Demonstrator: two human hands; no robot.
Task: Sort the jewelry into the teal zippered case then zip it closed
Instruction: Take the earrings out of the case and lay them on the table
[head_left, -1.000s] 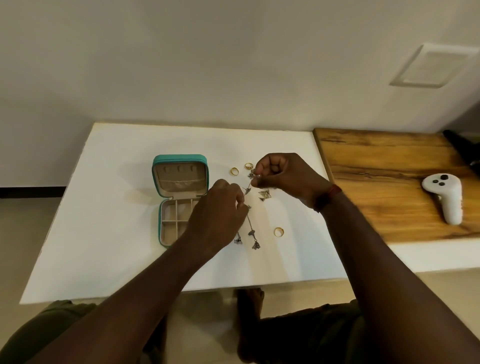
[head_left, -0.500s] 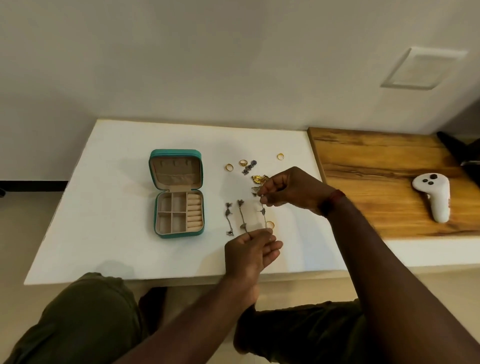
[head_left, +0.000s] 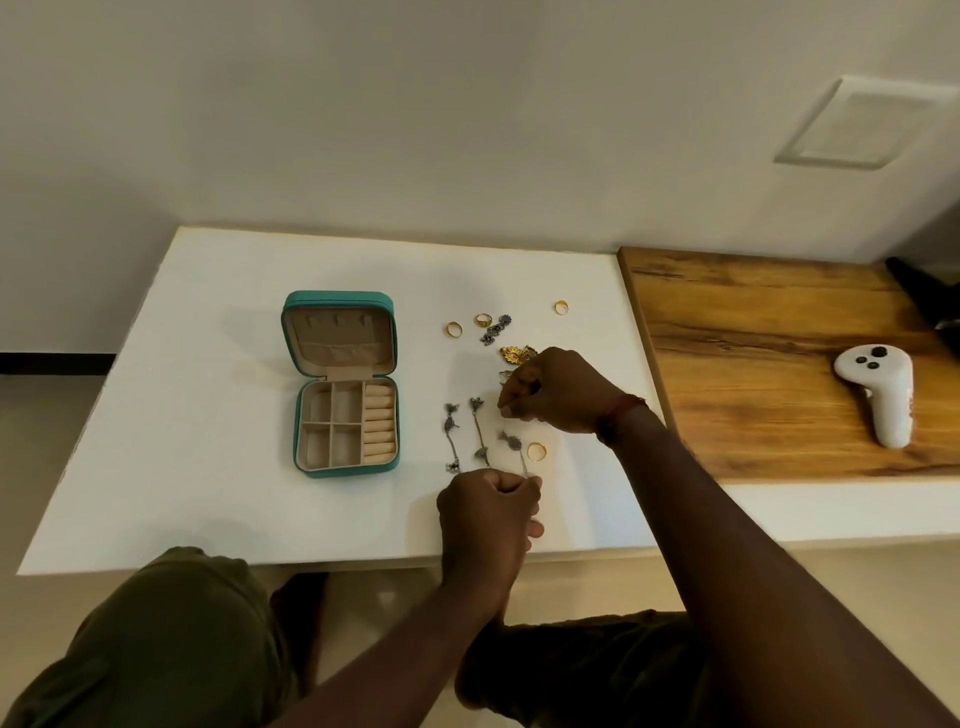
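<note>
The left hand (head_left: 488, 512), near the table's (head_left: 182, 415) front edge, pinches a chain (head_left: 521, 457). The right hand (head_left: 558, 389) is curled above a ring (head_left: 536, 451); I cannot tell whether it holds anything. The open case (head_left: 337, 297) lies well left, with bare tabletop around it.

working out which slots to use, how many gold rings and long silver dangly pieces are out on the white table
gold rings: 4
long silver pieces: 3
total: 7
</note>
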